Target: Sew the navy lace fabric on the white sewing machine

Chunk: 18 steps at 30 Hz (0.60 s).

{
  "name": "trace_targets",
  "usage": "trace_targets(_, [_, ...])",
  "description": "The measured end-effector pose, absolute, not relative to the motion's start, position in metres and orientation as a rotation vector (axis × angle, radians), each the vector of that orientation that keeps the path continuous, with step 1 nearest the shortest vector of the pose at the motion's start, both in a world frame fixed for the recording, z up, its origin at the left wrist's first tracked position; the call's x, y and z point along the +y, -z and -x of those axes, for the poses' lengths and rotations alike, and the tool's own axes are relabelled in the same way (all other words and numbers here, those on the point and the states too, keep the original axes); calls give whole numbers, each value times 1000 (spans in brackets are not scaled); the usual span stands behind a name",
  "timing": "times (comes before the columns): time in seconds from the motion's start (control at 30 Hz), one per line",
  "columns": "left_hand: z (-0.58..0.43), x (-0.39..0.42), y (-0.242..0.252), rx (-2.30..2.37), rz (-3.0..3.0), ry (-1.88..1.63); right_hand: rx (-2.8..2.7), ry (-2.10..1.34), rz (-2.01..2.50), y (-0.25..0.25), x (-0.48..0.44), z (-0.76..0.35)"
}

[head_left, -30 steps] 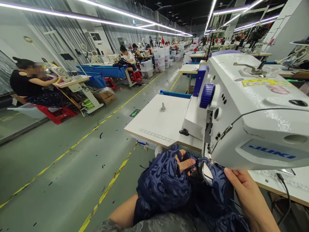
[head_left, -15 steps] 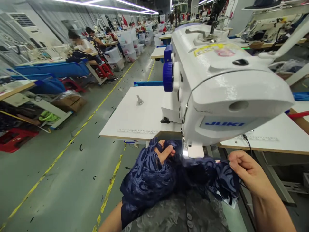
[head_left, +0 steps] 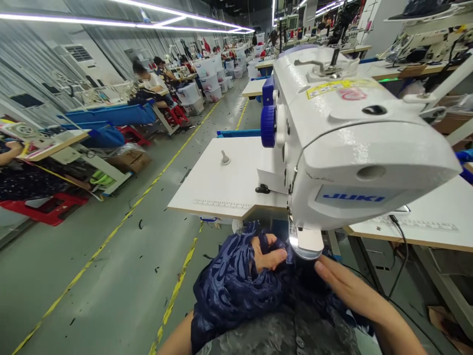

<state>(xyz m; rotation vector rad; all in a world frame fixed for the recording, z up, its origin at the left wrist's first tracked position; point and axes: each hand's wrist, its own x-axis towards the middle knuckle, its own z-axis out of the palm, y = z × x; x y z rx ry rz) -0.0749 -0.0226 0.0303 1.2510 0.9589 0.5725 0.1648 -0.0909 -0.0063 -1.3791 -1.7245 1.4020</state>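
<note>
Your left hand [head_left: 264, 254] sits inside the heap of navy lace cloth [head_left: 236, 286], its fingers closed on a fold with the thumb laid over the top; the bulk drapes across your left forearm and down against your grey patterned shirt [head_left: 258, 340], probably so that its weight does not drag on the part near the sewing machine [head_left: 340, 133]. That part runs, dark and bunched, to just below the machine head, by the curved metal rim [head_left: 306, 255] under the pale plate [head_left: 311, 240]; you cannot tell from here whether it wraps around the rim or only lies beside it; a bright light falls at that spot, which would help you see dark cloth. Your right hand [head_left: 338, 278] comes in from the other side, fingers stretched out and close together at the rim; whether they pinch any cloth, you cannot tell; set so, they seem placed to steady or guide it. The desk [head_left: 199, 177] is cut away near the machine, which seems to leave the lace room to hang.
</note>
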Motion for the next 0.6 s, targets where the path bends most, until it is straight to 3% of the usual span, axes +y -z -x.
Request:
trace_targets(0.13, [78,-29,-32,885,-1255,-466,-1641,-1510,1283,3,-84,-130])
trace_targets(0.37, [86,-28,-41,828,-1198,-586,-1436,-1814,1262,11,-92,-132])
trace_targets(0.53, [82,-29,-32,701,-1191,-494,-1735,-1367,1309,7,-95,-130])
trace_targets(0.6, [81,-31,-29,658,-1180,-433,-1713,-1378,1269,9,-94,-128])
